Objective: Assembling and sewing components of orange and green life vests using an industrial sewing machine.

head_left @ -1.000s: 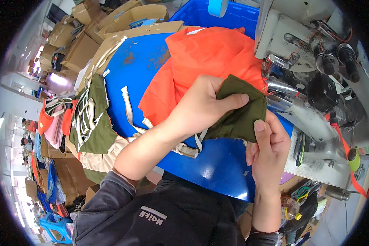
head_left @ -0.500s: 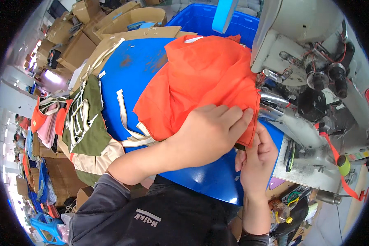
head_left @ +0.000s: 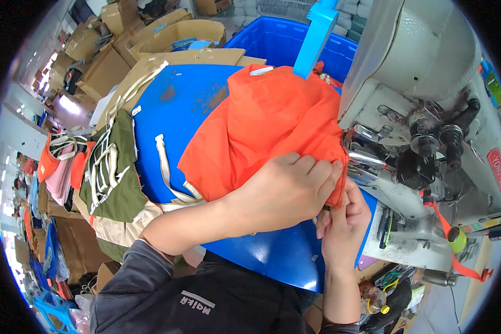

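Observation:
A bright orange fabric piece (head_left: 261, 122) lies bunched on the blue work surface (head_left: 167, 100), its right edge at the presser foot area of a sewing machine (head_left: 406, 111). My left hand (head_left: 289, 192) reaches across the fabric, its fingers bent and gripping the stitched right edge just in front of the machine. Below it, my right hand (head_left: 346, 217) pinches the lower corner of the same edge between thumb and fingers. The fabric hides some of the fingertips. The needle cannot be made out. Cream straps (head_left: 164, 161) stick out from under the fabric's left side.
Olive-green and cream fabric pieces with straps (head_left: 117, 172) hang at the surface's left edge. Behind stand a blue plastic crate (head_left: 256, 39) and cardboard boxes (head_left: 178, 36). A light-blue bar (head_left: 315, 42) hangs over the fabric. A bottle with a yellow cap (head_left: 373, 300) sits below right.
The view has shifted slightly, so the machine and light-blue bar sit lower in the picture. Both hands keep their grip on the orange fabric's edge, with little movement against it.

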Action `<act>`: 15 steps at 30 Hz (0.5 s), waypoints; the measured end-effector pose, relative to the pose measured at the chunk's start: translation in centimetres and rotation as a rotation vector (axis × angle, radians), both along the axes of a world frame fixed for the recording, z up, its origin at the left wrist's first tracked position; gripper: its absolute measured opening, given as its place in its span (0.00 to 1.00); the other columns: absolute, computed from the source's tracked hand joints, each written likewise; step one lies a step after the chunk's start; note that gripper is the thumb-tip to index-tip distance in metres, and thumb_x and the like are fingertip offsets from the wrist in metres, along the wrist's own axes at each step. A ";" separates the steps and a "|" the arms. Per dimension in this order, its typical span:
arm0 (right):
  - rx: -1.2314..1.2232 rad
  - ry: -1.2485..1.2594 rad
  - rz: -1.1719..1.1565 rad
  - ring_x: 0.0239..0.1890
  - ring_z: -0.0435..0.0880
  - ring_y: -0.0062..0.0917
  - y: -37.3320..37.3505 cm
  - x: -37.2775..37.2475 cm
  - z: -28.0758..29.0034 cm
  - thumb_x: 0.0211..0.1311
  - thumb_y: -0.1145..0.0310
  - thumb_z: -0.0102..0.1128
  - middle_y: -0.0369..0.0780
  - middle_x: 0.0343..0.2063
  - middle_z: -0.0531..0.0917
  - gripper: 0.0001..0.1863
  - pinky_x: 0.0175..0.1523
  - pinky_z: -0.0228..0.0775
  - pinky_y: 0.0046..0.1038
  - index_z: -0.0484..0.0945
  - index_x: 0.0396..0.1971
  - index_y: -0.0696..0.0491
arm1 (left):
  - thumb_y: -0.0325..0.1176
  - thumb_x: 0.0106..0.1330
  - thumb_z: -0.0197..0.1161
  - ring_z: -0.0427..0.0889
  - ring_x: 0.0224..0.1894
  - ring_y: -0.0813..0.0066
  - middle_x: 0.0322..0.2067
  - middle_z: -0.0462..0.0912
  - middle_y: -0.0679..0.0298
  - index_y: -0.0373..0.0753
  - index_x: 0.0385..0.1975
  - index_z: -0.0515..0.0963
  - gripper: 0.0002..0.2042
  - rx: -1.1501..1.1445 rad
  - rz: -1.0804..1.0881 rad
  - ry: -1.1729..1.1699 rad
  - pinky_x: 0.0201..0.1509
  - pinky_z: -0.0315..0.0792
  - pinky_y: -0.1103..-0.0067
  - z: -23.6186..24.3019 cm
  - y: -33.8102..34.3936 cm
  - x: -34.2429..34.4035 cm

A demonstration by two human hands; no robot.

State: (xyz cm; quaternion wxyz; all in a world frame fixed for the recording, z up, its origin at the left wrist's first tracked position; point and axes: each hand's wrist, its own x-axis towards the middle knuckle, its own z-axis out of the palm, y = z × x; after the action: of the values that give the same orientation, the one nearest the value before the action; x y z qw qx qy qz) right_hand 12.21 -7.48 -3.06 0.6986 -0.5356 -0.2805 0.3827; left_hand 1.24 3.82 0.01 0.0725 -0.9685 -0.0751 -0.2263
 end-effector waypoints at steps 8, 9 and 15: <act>0.005 0.015 0.015 0.13 0.69 0.10 1.0 0.4 0.2 0.76 0.73 0.44 0.34 0.22 0.78 0.13 0.16 0.60 0.14 0.72 0.54 0.61 | 0.34 0.51 0.60 0.75 0.30 0.74 0.30 0.71 0.67 0.35 0.53 0.76 0.26 -0.018 0.016 -0.018 0.31 0.70 0.77 -0.2 1.2 0.4; 0.007 0.015 0.019 0.13 0.69 0.10 1.1 0.5 0.2 0.76 0.73 0.44 0.34 0.22 0.78 0.13 0.16 0.60 0.14 0.72 0.54 0.61 | 0.34 0.51 0.60 0.75 0.30 0.74 0.30 0.71 0.67 0.35 0.53 0.76 0.26 -0.017 0.020 -0.018 0.31 0.70 0.77 -0.2 1.2 0.4; 0.031 0.001 0.033 0.14 0.70 0.11 1.0 0.6 0.3 0.75 0.74 0.45 0.35 0.22 0.79 0.13 0.17 0.62 0.15 0.72 0.54 0.61 | 0.35 0.53 0.60 0.75 0.30 0.76 0.31 0.71 0.68 0.37 0.54 0.77 0.25 0.055 0.032 -0.015 0.31 0.69 0.79 0.2 1.1 0.2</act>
State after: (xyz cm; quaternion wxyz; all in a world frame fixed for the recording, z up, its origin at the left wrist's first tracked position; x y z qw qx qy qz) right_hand 12.82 -6.51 -2.73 0.7005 -0.5199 -0.2945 0.3901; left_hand 1.43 4.89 0.17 0.1020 -0.9630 -0.0852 -0.2345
